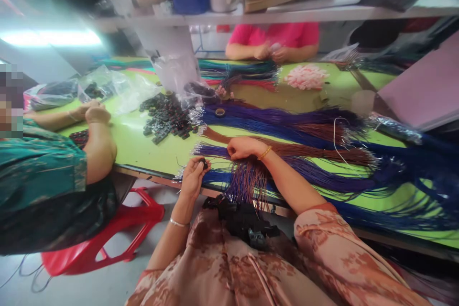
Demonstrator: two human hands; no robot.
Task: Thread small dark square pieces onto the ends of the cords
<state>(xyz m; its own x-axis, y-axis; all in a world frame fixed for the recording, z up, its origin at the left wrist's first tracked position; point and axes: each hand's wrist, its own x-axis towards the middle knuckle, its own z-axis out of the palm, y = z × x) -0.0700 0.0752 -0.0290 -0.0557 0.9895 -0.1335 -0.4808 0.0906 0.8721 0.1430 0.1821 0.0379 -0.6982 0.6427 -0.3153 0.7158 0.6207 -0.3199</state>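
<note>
My left hand (194,174) pinches a small black connector (203,164) at the table's front edge, with thin wires running from it to the right. Fingers curled, my right hand (244,148) lies over the wire bundles; what its fingertips hold is too small to make out. Below it, brown and purple wires (247,181) hang over the edge toward black connectors (247,222) on my lap. Bundles of blue wires (229,124), brown wires (301,148) and purple wires (304,172) stretch across the table. A pile of black connectors (167,117) sits beyond my left hand.
A person in green sits at the left, hands on the green table (132,150). Across it, a person in pink works near pink connectors (306,77). Clear plastic bags (131,88), a tape roll (220,112), an overhead shelf (287,15) and a red stool (139,222) are visible.
</note>
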